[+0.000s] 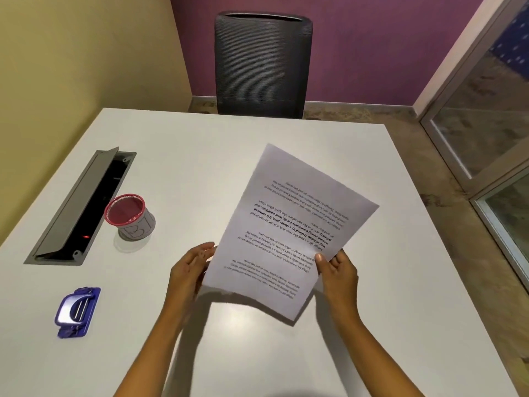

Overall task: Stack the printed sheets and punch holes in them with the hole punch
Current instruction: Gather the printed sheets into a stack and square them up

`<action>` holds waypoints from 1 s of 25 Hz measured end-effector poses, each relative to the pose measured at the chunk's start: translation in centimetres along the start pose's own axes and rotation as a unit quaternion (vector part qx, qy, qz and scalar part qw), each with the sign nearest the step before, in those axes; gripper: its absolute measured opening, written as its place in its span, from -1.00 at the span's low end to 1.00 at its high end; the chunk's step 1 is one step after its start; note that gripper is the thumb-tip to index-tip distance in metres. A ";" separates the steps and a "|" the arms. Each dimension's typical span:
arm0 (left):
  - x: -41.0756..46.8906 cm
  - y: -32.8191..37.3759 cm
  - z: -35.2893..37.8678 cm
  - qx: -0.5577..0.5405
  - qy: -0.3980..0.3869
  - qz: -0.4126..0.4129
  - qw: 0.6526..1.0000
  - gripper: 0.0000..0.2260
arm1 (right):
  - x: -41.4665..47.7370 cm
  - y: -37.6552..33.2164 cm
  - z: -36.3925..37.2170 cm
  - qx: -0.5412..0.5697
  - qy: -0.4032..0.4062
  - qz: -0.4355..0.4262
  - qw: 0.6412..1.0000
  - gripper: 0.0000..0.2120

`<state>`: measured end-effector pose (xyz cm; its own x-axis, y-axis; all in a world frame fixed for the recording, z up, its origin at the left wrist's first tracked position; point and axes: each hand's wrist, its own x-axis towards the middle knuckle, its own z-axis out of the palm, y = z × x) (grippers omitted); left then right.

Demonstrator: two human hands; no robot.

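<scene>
I hold the printed sheets (289, 224) up above the white table (200, 156), tilted, with the text upside down to me. My left hand (190, 270) grips their left edge near the lower corner. My right hand (337, 272) pinches the right edge, thumb on the printed face. The sheets look gathered into one stack; I cannot tell how many there are. The blue hole punch (76, 310) lies on the table at the near left, well away from both hands.
A pink-rimmed cup (130, 217) stands left of the sheets. Beside it a grey cable hatch (83, 207) in the tabletop stands open. A dark mesh chair (262, 64) is behind the far table edge. Glass panels (486, 110) line the right side.
</scene>
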<state>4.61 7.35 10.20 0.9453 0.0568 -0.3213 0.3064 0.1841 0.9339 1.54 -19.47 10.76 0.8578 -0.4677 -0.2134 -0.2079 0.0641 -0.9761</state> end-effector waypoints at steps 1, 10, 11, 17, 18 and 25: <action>0.2 0.8 0.0 0.049 -0.032 0.015 0.998 -0.81 | 0.0 -0.5 0.0 -0.011 -0.007 -0.015 1.000 -0.74; -0.3 3.7 4.8 0.116 -0.008 0.177 0.977 -0.85 | 0.1 -3.1 1.8 -0.011 -0.011 -0.121 0.993 -0.82; -0.4 3.5 5.0 0.106 0.001 0.186 0.977 -0.84 | 0.1 -2.9 1.9 0.002 -0.007 -0.118 0.993 -0.82; -0.8 0.8 5.4 0.049 0.036 0.140 0.988 -0.77 | 0.0 -0.1 1.8 0.019 -0.010 -0.053 0.998 -0.85; -1.0 0.3 5.3 0.049 0.037 0.134 0.989 -0.77 | 0.0 0.4 1.8 0.015 -0.010 -0.045 0.999 -0.84; -1.6 -0.5 5.1 0.063 0.049 0.141 0.987 -0.84 | -0.4 1.3 1.6 0.027 -0.003 -0.049 0.998 -0.83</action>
<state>3.55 2.22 11.02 0.9812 0.1849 -0.0547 0.0511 0.0238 0.9984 1.69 -17.77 9.46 0.8756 -0.4685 -0.1174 -0.0974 0.0667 -0.9930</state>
